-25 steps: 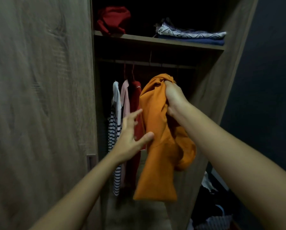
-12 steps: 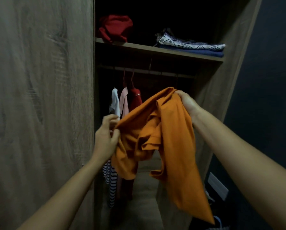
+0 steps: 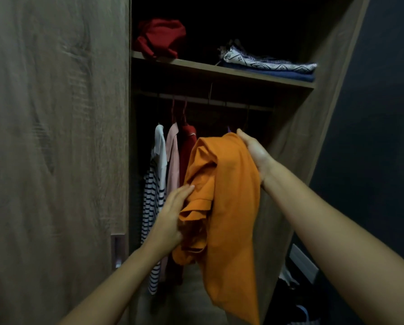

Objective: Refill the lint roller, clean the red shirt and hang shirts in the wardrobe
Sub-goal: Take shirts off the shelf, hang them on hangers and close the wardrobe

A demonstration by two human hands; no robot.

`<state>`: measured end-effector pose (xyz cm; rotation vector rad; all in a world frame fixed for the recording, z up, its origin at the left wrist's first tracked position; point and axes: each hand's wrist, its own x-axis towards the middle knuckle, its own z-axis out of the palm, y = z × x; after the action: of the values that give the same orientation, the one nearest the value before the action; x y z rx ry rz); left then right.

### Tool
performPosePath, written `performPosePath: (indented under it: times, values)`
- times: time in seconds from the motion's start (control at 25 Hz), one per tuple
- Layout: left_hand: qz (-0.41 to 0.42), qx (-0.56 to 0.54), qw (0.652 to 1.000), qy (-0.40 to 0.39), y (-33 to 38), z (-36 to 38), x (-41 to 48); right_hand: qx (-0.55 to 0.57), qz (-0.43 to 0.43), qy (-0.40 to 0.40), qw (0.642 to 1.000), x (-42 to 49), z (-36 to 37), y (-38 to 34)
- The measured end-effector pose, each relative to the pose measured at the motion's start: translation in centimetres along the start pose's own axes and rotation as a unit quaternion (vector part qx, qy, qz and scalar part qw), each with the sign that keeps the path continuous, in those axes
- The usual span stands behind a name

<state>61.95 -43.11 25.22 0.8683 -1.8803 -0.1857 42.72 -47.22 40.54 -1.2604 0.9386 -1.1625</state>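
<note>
The wardrobe (image 3: 318, 141) fills most of what I see, its wood-grain door (image 3: 55, 160) shut to the left of the hanging rail (image 3: 219, 103) and the bay around the rail standing open. Below the rail and in front of it hangs the orange shirt (image 3: 233, 207), bunched at its left side and trailing down long at its right. On the rail's left stretch three garments hang side by side: a striped shirt (image 3: 153, 198) furthest left, a pink shirt (image 3: 173, 158) next, and then the red shirt (image 3: 188, 156), which is just left of the orange cloth. Above the rail runs a shelf (image 3: 219, 69), with a red bundle (image 3: 161, 37) over the rail's left end and a patterned folded cloth (image 3: 269, 64) on a blue folded one (image 3: 280, 75) over its right end. My hands are apart. My right hand (image 3: 255, 153) clamps the orange shirt's top edge just below the rail's right half. My left hand (image 3: 173, 214) lies lower, fingers (image 3: 184, 193) stretched along the bunched folds (thumb hidden, so I cannot tell whether it pinches).
</note>
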Motion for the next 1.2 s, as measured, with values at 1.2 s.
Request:
performPosePath:
  times: [1.2]
  values:
    - [0.024,0.072,0.997,-0.022,3.1,-6.6,5.9,-0.432,-0.199,0.168,0.864,-0.5,1.8,0.6]
